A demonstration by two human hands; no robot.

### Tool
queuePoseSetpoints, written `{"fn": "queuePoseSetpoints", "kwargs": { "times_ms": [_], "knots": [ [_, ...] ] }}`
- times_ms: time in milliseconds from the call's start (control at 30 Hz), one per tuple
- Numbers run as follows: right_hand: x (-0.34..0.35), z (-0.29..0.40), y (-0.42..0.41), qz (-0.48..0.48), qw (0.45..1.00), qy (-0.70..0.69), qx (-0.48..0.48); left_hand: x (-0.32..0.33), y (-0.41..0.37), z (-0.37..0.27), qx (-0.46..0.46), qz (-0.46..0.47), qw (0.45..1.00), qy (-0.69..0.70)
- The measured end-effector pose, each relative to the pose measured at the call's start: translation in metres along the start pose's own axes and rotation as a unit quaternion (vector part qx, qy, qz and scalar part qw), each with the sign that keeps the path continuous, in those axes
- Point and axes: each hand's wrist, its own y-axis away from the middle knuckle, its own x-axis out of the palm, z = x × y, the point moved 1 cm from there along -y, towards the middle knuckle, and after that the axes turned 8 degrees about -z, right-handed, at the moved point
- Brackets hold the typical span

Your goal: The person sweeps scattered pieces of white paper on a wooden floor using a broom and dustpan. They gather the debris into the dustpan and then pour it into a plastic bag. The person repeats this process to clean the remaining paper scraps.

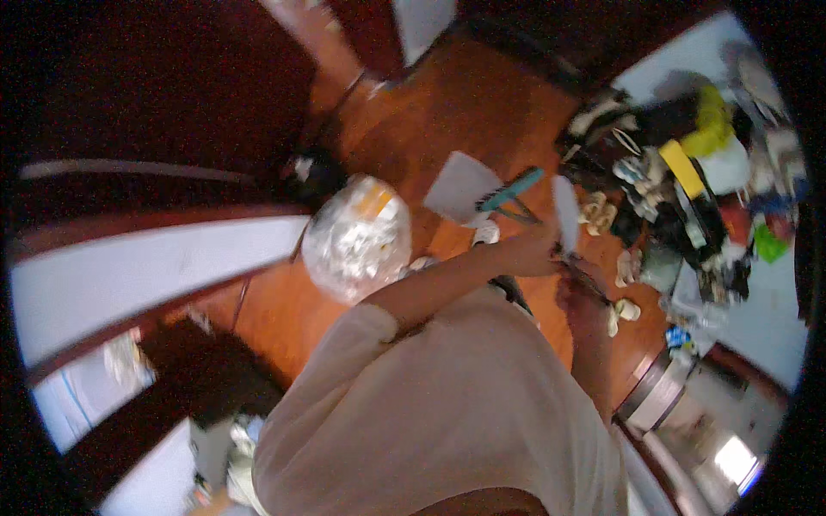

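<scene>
My left hand [544, 250] reaches across from the left and is closed near one end of a thin dark rod [588, 278]. Lower on the same rod is my right hand [579, 290], its fingers blurred. A pale, narrow, flat thing [566, 209] rises beside my left hand; blur hides whether I hold it. Beyond that hand is a teal brush head [513, 189] with dark bristles and a dark brace. Whether the rod joins it cannot be seen. A whitish flat square piece [461, 187] lies by the bristles on the reddish-brown floor [413, 109].
A bulging clear plastic bag [358, 242] with shiny contents stands left of my arm. Several pale shoes [599, 213] lie on the right, before a heap of mixed goods [694, 193] with a yellow box [682, 169]. A dark bag [316, 174] sits behind the plastic bag.
</scene>
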Motion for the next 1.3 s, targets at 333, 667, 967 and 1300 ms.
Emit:
{"fn": "queuePoseSetpoints", "kwargs": {
  "times_ms": [333,667,967,1300],
  "knots": [
    [-0.053,0.018,-0.026,0.004,0.997,-0.071,-0.038,0.035,-0.061,-0.001,0.003,0.013,0.996,0.087],
    [-0.066,-0.002,-0.011,-0.138,0.987,-0.074,-0.045,0.076,-0.091,0.016,-0.052,0.179,0.971,0.15],
    [-0.028,0.025,-0.025,-0.195,0.973,-0.115,-0.043,0.039,-0.101,-0.002,0.046,0.234,0.971,-0.011],
    [0.009,0.048,-0.075,0.016,0.999,0.037,0.002,-0.02,-0.081,0.029,0.005,0.008,0.996,-0.091]
  ]
}}
